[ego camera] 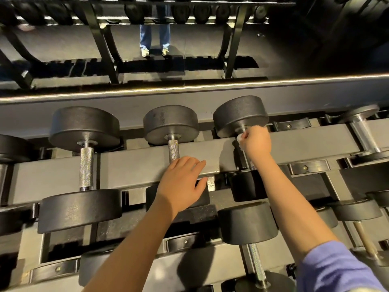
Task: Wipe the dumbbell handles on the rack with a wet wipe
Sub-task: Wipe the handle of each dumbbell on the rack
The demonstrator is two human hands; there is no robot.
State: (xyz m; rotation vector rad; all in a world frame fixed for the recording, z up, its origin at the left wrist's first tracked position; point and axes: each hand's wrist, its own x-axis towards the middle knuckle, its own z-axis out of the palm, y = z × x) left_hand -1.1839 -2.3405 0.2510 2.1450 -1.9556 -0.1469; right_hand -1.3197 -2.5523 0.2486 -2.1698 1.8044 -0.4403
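Above the rack beam (130,165), at its far side, our right hand (255,142) was curled tight round the third handle (243,129), right up against the back weight (240,116). The wet wipe (240,138) was bunched inside that fist, and only a white scrap showed by the thumb. We judged the grip was so snug because the cloth had to wrap the metal all round to clean the grooves. It sat at the far end so that a pull back across the beam would cover the whole length.

Our left hand (183,180) lay flat over the near edge of the beam, fingers straight and slightly spread. It held nothing, and its fingertips reached the near end of the middle handle (174,150). It seemed to be there as a brace, steadying us as we leaned over.

Further left along the beam, the left handle (86,165) lay bare and untouched. We could not tell from its shine whether it, or the middle one, was already wiped.
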